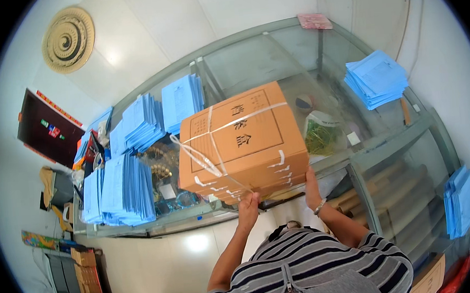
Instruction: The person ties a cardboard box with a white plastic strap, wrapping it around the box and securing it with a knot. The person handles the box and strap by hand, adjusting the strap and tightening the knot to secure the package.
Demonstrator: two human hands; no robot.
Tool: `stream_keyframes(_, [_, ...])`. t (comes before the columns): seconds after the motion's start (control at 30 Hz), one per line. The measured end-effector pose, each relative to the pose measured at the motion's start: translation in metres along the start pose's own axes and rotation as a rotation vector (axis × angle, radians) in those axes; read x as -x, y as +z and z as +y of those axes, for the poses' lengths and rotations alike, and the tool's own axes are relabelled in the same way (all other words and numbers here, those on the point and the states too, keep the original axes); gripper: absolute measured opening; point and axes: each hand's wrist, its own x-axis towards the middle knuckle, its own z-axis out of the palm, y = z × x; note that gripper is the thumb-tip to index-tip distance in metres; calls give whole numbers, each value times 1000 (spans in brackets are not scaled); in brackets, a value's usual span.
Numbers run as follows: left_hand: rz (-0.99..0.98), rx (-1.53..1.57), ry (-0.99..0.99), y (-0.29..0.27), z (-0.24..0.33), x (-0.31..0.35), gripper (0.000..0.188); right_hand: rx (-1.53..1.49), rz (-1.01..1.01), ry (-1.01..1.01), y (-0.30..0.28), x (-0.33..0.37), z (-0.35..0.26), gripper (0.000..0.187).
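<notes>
A bundle of brown cardboard file boxes [255, 126], stacked and bound crosswise with white strap [210, 131], sits at the near edge of the glass counter. Loose strap ends are knotted at its left side, and white tabs show along the front. My left hand [248, 210] is closed at the bundle's lower front edge, where a strap runs down to the fingers. At the front right corner my right hand [313, 193] grips the boxes, its fingers partly hidden behind them. A bracelet circles my right wrist.
Piles of blue folders [126, 189] cover the counter's left part; another blue pile [376, 79] lies far right. The glass counter [240, 59] has a metal frame. Blue papers [460, 201] stand at the right edge. Rolls [353, 195] lie under the glass. Cardboard boxes [88, 274] stand lower left.
</notes>
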Motion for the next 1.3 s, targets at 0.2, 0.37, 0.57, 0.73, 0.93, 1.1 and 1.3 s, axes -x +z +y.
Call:
stream_keyframes(0.2, [7,-162,15,-32,12,1,35,140,-118,156,-4,28,-12,39])
stream_keyframes(0.37, [-9,22,-91,-58,-18,-7,32,19,-266,267,-12,23,-53,36])
stream_keyframes(0.57, [126,75,147,-65,62,1,35,21,-264,-202,24,-38,-169,32])
stream_keyframes(0.73, [319,170,267,-55,114,2,34,121,-372,-379,58,-62,-201,28])
stream_keyframes(0.93, [408,37,293,-48,138,1,18,86,-608,-306,54,-67,-207,16])
stream_keyframes(1.1, [423,223,281,-49,137,-2,15,-67,-493,-265,73,-59,-222,17])
stream_keyframes(1.3, [326,108,223,-54,156,0,9,479,-342,-772,91,-76,-266,27])
